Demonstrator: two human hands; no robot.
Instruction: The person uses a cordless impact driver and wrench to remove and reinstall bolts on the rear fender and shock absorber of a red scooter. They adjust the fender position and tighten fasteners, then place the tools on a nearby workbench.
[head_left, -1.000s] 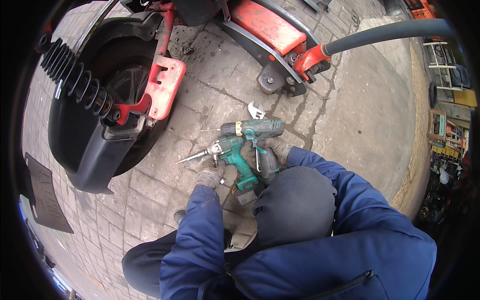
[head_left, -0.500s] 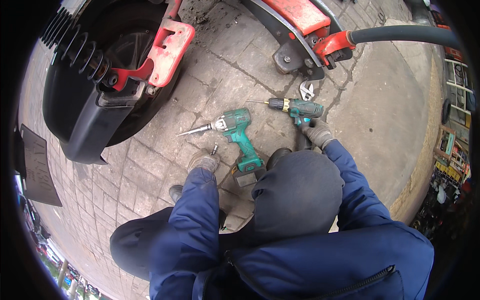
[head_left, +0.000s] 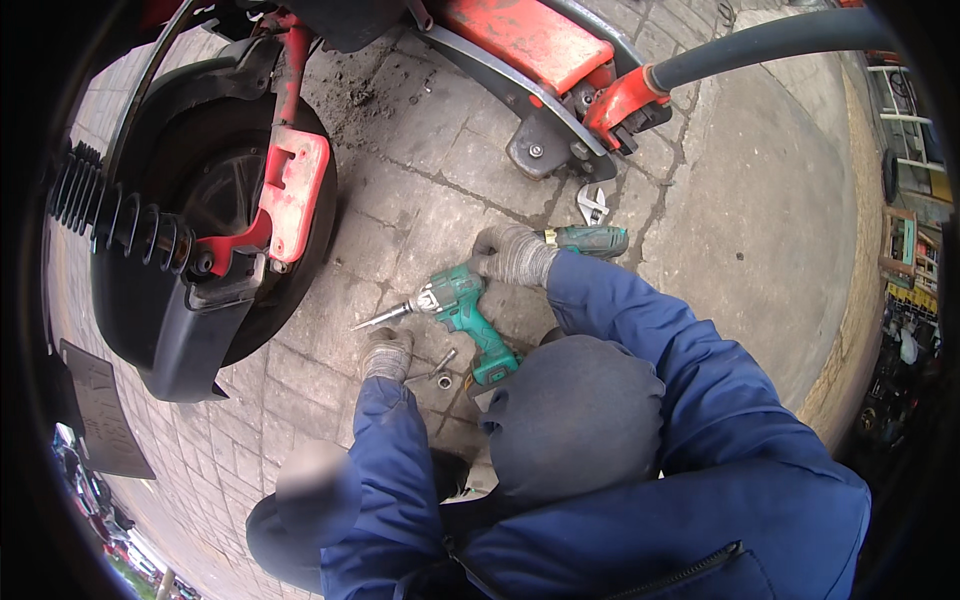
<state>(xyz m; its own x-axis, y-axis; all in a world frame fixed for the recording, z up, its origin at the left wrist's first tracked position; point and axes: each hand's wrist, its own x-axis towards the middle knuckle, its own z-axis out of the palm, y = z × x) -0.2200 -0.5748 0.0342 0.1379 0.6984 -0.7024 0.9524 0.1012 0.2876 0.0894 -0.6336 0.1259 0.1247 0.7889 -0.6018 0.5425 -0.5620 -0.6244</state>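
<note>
My gloved right hand (head_left: 512, 254) is closed at the back end of the green impact driver (head_left: 461, 305), which lies with a silver socket and pointed bit facing left. The teal drill (head_left: 598, 240) lies just beyond that hand, which partly covers it. An adjustable wrench (head_left: 593, 202) rests above the drill. My gloved left hand (head_left: 385, 352) is low beside the bit, fingers curled; what they hold is unclear. A small socket (head_left: 444, 381) and a short metal bar (head_left: 436, 368) lie just right of it on the paving.
A wheel with black mudguard (head_left: 170, 340), coil spring (head_left: 130, 215) and red bracket (head_left: 298, 195) stands left. A red-and-black frame with thick hose (head_left: 760, 40) is above. Racks of clutter (head_left: 910, 260) line the right. My dark grey knee (head_left: 570, 410) is below.
My right hand has left the drill's grip, which it moved rightward, and come left onto the impact driver. My left hand has shifted up and left, and a socket and bar now show beside it.
</note>
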